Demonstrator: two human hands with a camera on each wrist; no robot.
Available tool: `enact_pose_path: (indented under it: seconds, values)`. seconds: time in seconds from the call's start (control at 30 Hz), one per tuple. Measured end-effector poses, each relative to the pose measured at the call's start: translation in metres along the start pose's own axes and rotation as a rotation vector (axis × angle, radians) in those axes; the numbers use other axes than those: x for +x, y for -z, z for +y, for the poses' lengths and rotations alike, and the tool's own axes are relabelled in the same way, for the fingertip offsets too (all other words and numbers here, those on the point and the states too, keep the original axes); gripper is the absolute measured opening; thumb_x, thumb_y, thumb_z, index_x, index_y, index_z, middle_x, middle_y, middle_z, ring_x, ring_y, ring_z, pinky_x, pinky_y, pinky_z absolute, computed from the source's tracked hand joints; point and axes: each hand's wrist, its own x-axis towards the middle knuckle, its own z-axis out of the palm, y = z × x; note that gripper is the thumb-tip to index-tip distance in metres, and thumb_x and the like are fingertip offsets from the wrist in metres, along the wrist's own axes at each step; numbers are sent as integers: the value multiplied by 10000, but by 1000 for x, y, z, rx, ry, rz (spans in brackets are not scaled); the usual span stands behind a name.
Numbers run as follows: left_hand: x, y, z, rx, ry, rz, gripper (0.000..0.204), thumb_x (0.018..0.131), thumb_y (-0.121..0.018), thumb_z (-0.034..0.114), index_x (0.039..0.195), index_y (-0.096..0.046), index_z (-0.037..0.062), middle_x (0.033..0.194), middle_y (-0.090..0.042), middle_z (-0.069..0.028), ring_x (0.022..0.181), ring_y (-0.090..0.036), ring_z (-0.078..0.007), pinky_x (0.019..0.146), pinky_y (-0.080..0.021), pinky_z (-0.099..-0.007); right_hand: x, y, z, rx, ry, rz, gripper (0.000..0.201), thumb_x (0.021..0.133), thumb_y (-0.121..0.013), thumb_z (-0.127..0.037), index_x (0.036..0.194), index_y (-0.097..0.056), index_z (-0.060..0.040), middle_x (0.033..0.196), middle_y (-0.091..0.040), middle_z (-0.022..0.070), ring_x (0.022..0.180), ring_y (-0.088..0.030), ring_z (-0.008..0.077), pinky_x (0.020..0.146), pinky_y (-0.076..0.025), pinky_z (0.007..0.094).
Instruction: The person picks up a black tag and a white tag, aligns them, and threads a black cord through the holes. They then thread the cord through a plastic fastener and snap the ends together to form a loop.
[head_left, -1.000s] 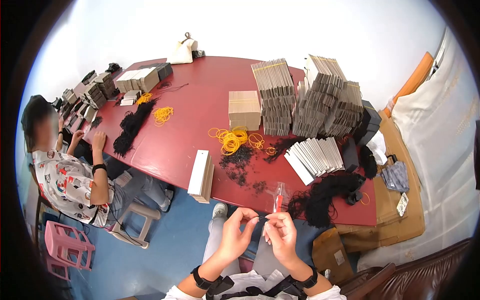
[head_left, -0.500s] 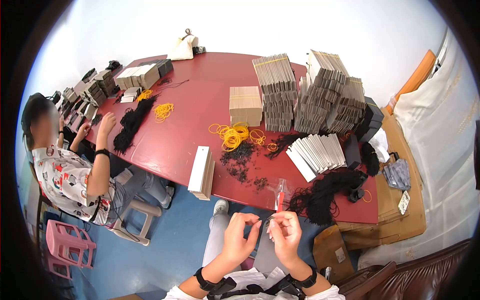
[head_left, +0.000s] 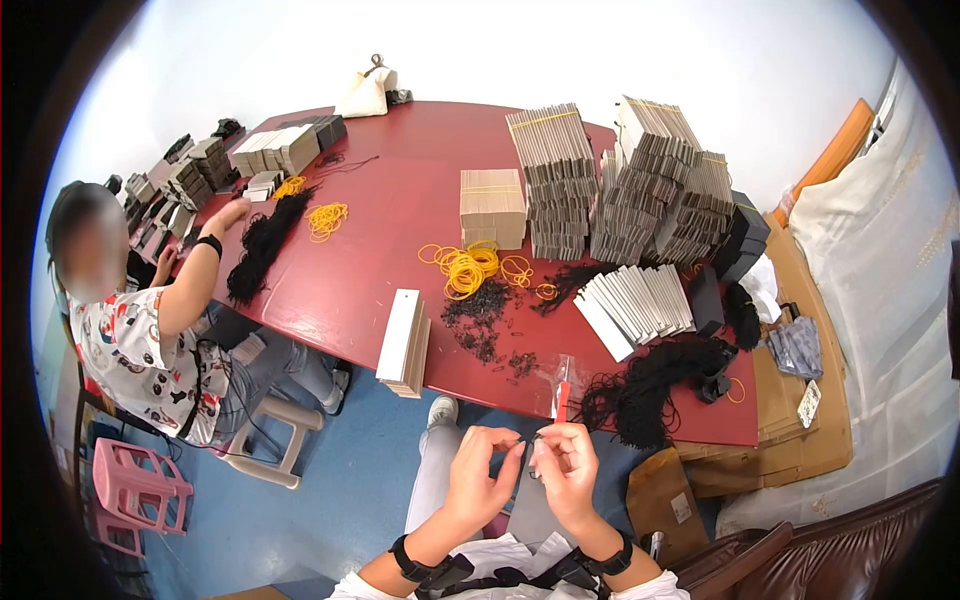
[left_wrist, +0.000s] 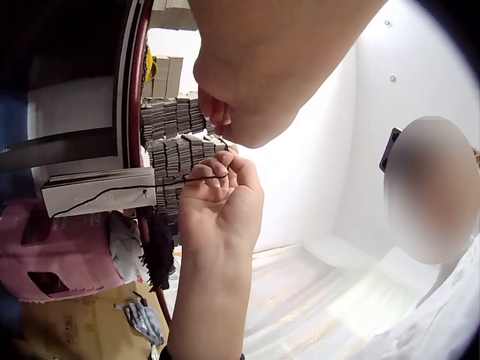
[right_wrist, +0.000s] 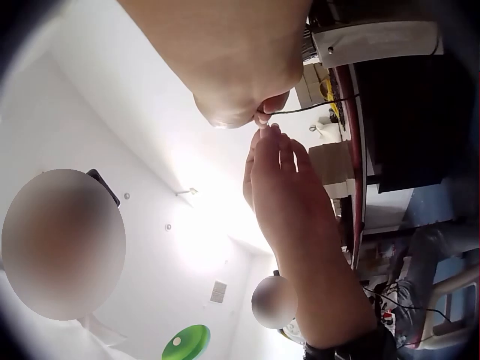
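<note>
Low in the head view, my left hand (head_left: 483, 478) and right hand (head_left: 567, 475) face each other with their fingertips close, near the table's front edge. The right hand (left_wrist: 219, 214) has a thin black cord (left_wrist: 112, 191) running across its curled fingers in the left wrist view, and it pinches part of it. Thumb and index finger of the left hand (right_wrist: 289, 195) come together at the cord's upper end; a tiny dark bit shows there, its shape too small to tell. The cord's free length (right_wrist: 319, 107) trails sideways in the right wrist view.
On the red table (head_left: 400, 200) lie yellow bands (head_left: 467, 272), small black pieces (head_left: 478, 315), black cord bundles (head_left: 640, 395), fanned white cards (head_left: 635, 310) and tall card stacks (head_left: 555, 185). A white block stack (head_left: 400, 340) stands at the edge. Another person (head_left: 150, 340) sits at left.
My fingertips have drawn slightly apart, and the dark bit between them shows less. The person at left has leaned in and extended an arm over the table.
</note>
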Motion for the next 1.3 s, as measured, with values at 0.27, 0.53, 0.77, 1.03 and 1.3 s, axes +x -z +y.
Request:
enact_pose_path:
  seconds: [0.27, 0.53, 0.77, 1.03, 1.3]
  values:
    - [-8, -3, -4, -61, 82, -36, 191, 799, -686, -33, 938, -559, 1, 885, -623, -115, 780, -615, -232, 707, -502, -310, -1, 4, -1, -17, -106, -12, 98, 934, -568, -54, 1019, -524, -32, 808, -600, 31, 625, -534, 42, 531, -422, 172]
    - [-20, -14, -9, -566, 455, -36, 176, 882, -667, 60, 1029, -602, -12, 929, -635, -50, 827, -604, -92, 753, -493, -248, -4, 7, 8, 139, -109, -18, 95, 950, -577, -101, 1000, -523, -41, 810, -585, 15, 667, -531, 52, 566, -429, 190]
    - [-24, -17, -12, -802, 543, -14, 68, 901, -635, 40, 950, -647, -5, 942, -610, -41, 839, -586, -87, 758, -470, -228, -6, 8, 6, 96, -110, -17, 95, 938, -570, -55, 991, -493, -35, 798, -572, 29, 633, -521, 68, 539, -422, 201]
    - [-9, 20, -20, -305, 256, 186, 40, 889, -613, 22, 864, -584, 12, 916, -548, -49, 824, -524, -116, 745, -429, -241, 1, 68, -44, 31, -89, -617, 100, 815, -646, 51, 903, -691, 35, 844, -694, 133, 765, -651, 181, 659, -487, 265]
    - [0, 39, -17, -112, 74, 75, 70, 872, -634, 60, 855, -591, 7, 872, -585, -92, 788, -555, -184, 705, -454, -282, -12, 79, -67, 325, -188, -295, 85, 839, -616, 43, 916, -644, 65, 861, -707, 146, 688, -660, 191, 623, -500, 274]
